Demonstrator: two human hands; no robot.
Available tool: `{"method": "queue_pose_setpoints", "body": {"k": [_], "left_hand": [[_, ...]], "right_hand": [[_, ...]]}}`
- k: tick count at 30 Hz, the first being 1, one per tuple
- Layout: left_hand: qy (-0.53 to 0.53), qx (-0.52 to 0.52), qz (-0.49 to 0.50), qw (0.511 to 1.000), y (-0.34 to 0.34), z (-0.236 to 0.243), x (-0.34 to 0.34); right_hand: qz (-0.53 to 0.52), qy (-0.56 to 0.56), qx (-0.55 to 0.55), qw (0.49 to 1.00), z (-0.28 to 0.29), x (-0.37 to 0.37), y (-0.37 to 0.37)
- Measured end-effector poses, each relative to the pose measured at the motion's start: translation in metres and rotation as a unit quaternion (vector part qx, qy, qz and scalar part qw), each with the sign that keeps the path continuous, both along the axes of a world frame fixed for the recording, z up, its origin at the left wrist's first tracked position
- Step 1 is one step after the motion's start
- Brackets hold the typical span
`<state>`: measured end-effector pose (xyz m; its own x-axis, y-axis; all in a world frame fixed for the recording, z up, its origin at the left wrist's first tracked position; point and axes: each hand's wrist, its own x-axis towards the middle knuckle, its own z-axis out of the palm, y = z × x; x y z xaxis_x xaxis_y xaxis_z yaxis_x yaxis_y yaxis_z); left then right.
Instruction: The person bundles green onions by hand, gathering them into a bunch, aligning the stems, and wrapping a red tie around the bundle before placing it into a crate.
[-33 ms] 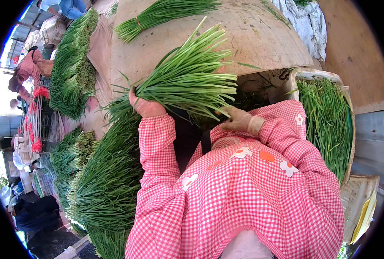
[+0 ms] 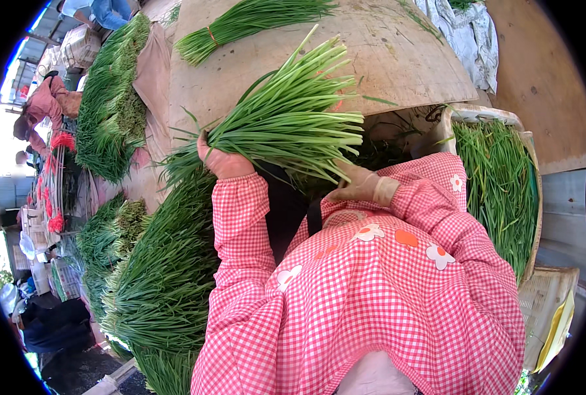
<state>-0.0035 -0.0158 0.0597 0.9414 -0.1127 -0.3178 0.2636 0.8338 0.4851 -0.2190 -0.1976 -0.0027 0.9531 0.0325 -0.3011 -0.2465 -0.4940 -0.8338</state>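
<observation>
The person's arms and hands, viewed from above. The left forearm point(image 2: 241, 217) extends forward; the left hand point(image 2: 225, 162) is closed in a grip, its fingers largely hidden. The right forearm point(image 2: 434, 209) angles inward across the torso point(image 2: 372, 296); the right hand point(image 2: 359, 183) lies closer to the body, fingers partly obscured.

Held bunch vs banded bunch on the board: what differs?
The held bunch is in the left hand; the banded bunch lies on the board.
The held bunch fans wide; the banded bunch is cinched by a reddish band.
The held bunch's pale ends point right; the banded bunch's point left.
Both: long, slender green stalks.
</observation>
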Motion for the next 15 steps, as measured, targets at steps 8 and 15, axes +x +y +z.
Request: {"method": "queue_pose_setpoints", "body": {"k": [8,15], "left_hand": [[-0.022,0.028,0.023,0.999,-0.016,0.013,-0.019],[-0.119,-0.052,-0.035,0.991,-0.017,0.023,-0.024]], "right_hand": [[0.193,-0.032,0.236,0.952,0.034,0.053,0.047],[0.075,-0.279,-0.042,0.956,-0.055,0.014,-0.009]]}}
